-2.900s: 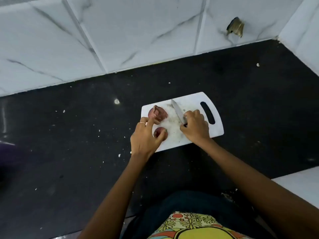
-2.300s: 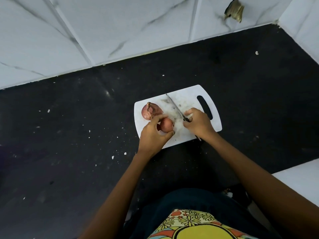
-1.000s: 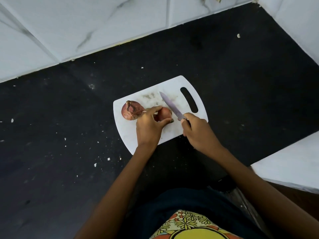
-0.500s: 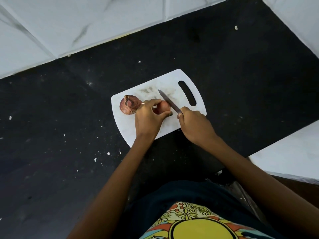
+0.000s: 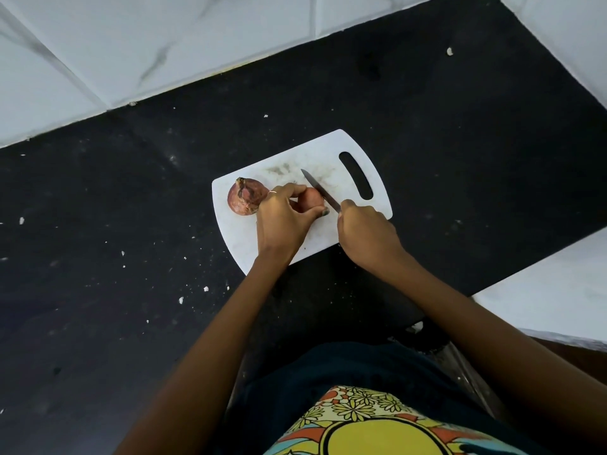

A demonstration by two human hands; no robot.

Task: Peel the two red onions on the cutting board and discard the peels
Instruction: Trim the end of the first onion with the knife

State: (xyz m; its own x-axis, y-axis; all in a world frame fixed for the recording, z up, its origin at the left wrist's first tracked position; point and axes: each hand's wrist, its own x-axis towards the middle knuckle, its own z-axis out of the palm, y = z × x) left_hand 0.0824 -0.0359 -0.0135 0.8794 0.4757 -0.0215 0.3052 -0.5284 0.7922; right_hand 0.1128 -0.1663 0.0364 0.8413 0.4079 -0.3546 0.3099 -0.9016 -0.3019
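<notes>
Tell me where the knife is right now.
In the head view the knife is over the middle of the cutting board, held by the right hand, blade against the small onion the left hand grips.

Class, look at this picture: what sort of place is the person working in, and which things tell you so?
Probably a home kitchen: a dark stone countertop against a white marble-tiled wall, with a white cutting board bearing red onions and a knife.

On a white cutting board [image 5: 358, 152] lying on the black worktop [image 5: 131, 224], the left hand [image 5: 282, 221] pinches a small red onion [image 5: 312, 200]. The right hand [image 5: 368, 238] grips a knife [image 5: 320, 190], its blade against that onion. A larger unpeeled onion [image 5: 244, 200] sits just beyond the left hand's knuckles.
</notes>
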